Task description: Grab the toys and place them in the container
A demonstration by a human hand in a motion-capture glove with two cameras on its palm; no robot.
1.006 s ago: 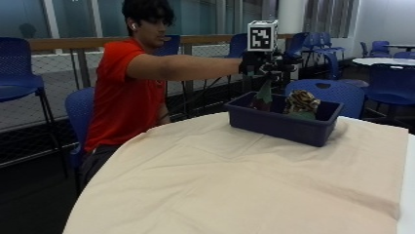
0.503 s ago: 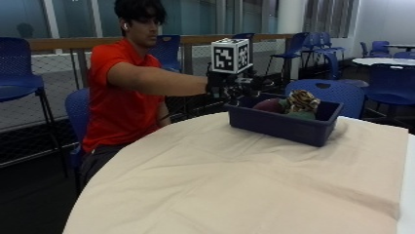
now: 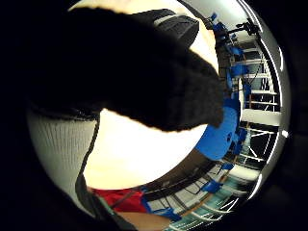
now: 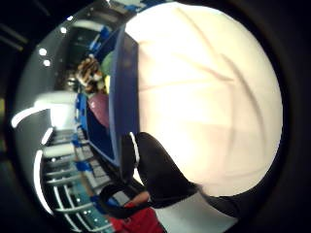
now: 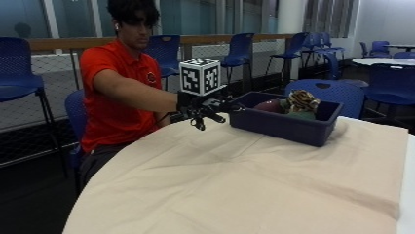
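Counter (image 5: 259, 185), cream cloth over it: nearest stretch carries no toy that shows in any view.

Grip (image 5: 206, 111), the gloved right hand, hangs above the counter just beside the near end of the container (image 5: 272, 126). Fingers hang loosely curled round nothing; grip released. Thumb-side palm view agrees: container wall close by, bare cloth beyond it.

Step in hand, as judged: hand empty beside the bin, so either fetching another toy or finished. To do it well, scan the cloth for any stray toy before reaching. If one turns up, come down from above, close round its body, lift clear of the rim before crossing, then let go low inside so nothing bounces out.

Container: dark blue, rectangular, shallow walls, sitting toward the far side of the counter. Inside, the toys (image 5: 295, 105): a striped tiger-like plush (image 5: 302, 100) standing highest, a maroon rounded piece (image 5: 269, 105) beside it, something green (image 5: 299, 116) low against them. All within the walls.
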